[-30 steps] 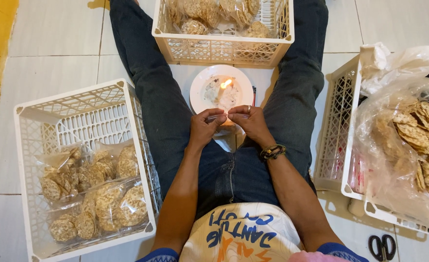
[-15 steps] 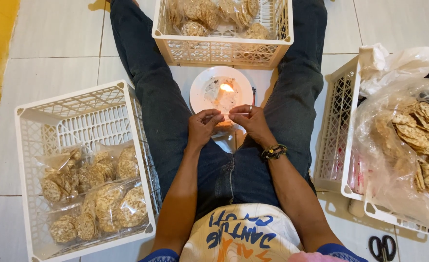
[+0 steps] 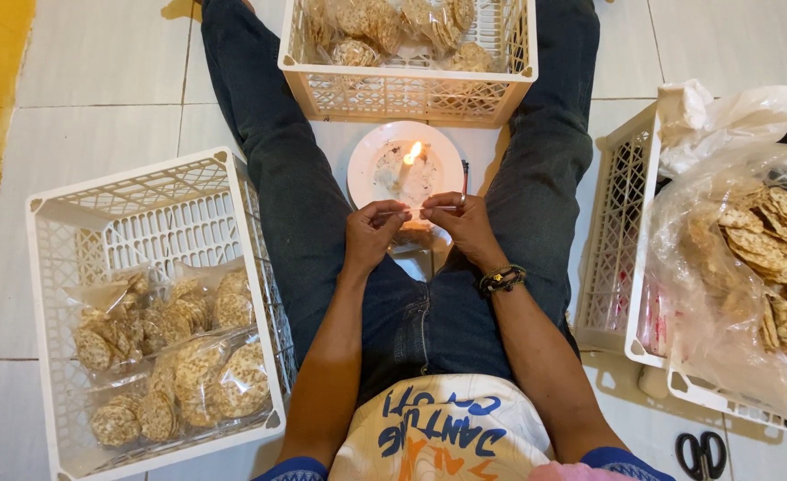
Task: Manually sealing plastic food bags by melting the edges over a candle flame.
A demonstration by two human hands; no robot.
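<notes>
I sit on a tiled floor with legs apart. My left hand [image 3: 373, 235] and my right hand [image 3: 458, 223] together pinch the top edge of a small clear plastic bag of round crackers [image 3: 417, 235], stretched taut between them just in front of a lit candle [image 3: 409, 160]. The candle stands on a white plate [image 3: 366, 167] between my knees. Most of the bag hangs hidden below my hands. A dark beaded bracelet [image 3: 501, 280] circles my right wrist.
A white crate [image 3: 135, 191] at my left holds several sealed cracker bags [image 3: 169, 356]. A cream crate [image 3: 409, 87] of bags stands beyond the plate. At my right, white crates [image 3: 627, 240] hold a big plastic sack of loose crackers [image 3: 761, 267]. Scissors [image 3: 701, 454] lie bottom right.
Both hands have stayed by the candle; the bag's top edge is now pulled straighter between them and held slightly higher, nearer the flame.
</notes>
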